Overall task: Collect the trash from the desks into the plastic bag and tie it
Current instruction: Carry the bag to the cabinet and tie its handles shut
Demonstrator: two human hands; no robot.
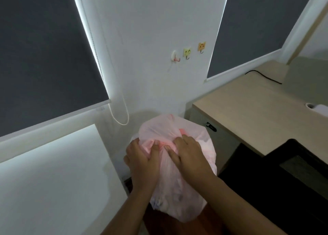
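A filled, translucent pink plastic bag (pixel 166 128) hangs in front of me, low in the middle of the head view. Dim shapes of trash show through its lower part. My left hand (pixel 142 162) grips the gathered plastic on the bag's left side. My right hand (pixel 188 153) pinches the bunched plastic right beside it, thumbs nearly touching. The bag's mouth is gathered between both hands; whether a knot is there is hidden by the fingers.
A light wooden desk (pixel 248 107) stands at the right with a black cable (pixel 262 76) and a white object (pixel 317 108) at its edge. A dark chair (pixel 284 172) sits below it. White wall with three small hooks (pixel 187 53), blind cord (pixel 122 110) and grey blinds lie ahead.
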